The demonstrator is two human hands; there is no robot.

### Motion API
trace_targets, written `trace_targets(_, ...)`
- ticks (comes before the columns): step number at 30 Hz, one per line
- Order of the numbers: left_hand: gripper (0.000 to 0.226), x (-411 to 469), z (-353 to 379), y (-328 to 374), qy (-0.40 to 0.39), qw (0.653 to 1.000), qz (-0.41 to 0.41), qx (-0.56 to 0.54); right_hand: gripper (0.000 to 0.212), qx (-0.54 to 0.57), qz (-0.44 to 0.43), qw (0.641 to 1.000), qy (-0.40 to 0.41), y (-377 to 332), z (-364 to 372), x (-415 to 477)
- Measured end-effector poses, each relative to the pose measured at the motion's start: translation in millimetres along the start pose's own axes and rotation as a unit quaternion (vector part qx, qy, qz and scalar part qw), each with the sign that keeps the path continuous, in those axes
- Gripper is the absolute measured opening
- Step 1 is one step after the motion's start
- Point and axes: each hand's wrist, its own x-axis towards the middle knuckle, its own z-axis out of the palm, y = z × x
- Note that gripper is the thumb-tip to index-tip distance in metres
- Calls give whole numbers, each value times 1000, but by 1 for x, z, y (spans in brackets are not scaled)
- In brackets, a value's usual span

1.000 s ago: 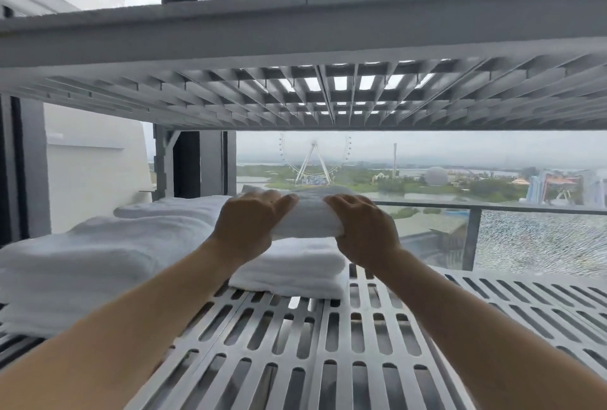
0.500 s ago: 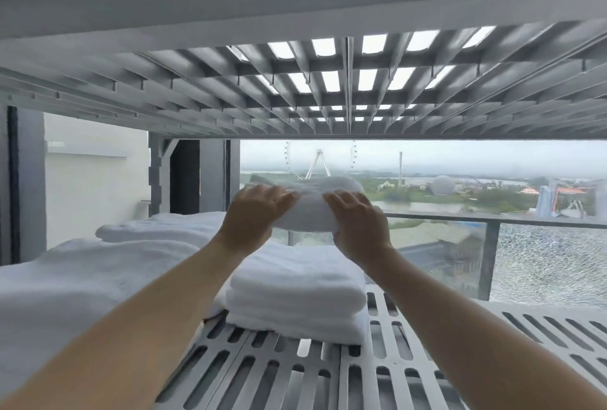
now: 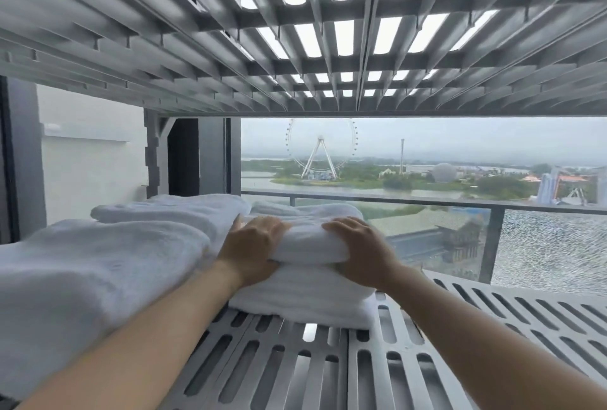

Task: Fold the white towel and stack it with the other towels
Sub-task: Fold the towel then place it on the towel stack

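The folded white towel rests on top of a small stack of folded white towels on the grey slotted shelf. My left hand grips the towel's left end, fingers over the top and thumb underneath. My right hand holds its right end the same way. Both forearms reach in from the bottom of the view.
Larger folded white towels lie to the left, with more white towels behind. A slotted shelf hangs close overhead. Bare slotted shelf surface extends to the right. Behind is a window and a balcony railing.
Both hands lowered the folded towel from mid-air onto the small stack. The view has come closer to the shelf and tilted upward.
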Motion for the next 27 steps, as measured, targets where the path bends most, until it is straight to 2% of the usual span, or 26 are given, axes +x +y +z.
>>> trace_targets(3, 54, 3, 1, 6, 37, 999, -12, 12, 59, 34, 13, 997, 69, -4, -2, -3)
trace_targets(6, 53, 12, -2, 11, 89, 995, -34, 23, 59, -11, 17, 988, 153, -9, -3, -4)
trace_targets(7, 53, 13, -2, 13, 79, 996, -40, 18, 59, -27, 16, 989, 143, -8, -2, -4)
trace_targets(9, 54, 9, 3, 16, 45, 998, -47, -9, 61, -27, 13, 997, 72, -1, 2, -9)
trace_targets(10, 56, 5, 7, 17, 44, 998, -48, -17, 62, -7, 9, 999, 41, 4, 3, -12)
trace_targets(12, 58, -4, 13, 18, 71, 996, -53, -19, 62, 80, 5, 996, 39, 14, 3, -17)
trace_targets(14, 59, -7, 18, 19, 102, 992, -66, -13, 55, 209, 33, 976, 59, 19, -1, -21)
trace_targets(16, 60, -6, 19, 19, 102, 992, -78, -4, 44, 316, 65, 945, 44, 22, -7, -22)
trace_targets(20, 60, 5, 10, 25, 39, 990, -137, -5, 27, 405, 88, 910, 4, 22, -23, -15)
trace_targets(22, 64, 11, 7, 30, 11, 989, -149, 3, 32, 446, 131, 885, 14, 24, -32, -8)
trace_targets(25, 79, 18, 3, 41, -19, 994, -102, -22, 46, 471, 194, 860, 18, 36, -42, 3)
trace_targets(27, 85, 21, 2, 54, -17, 998, -22, -54, 52, 451, 194, 871, 18, 48, -43, 6)
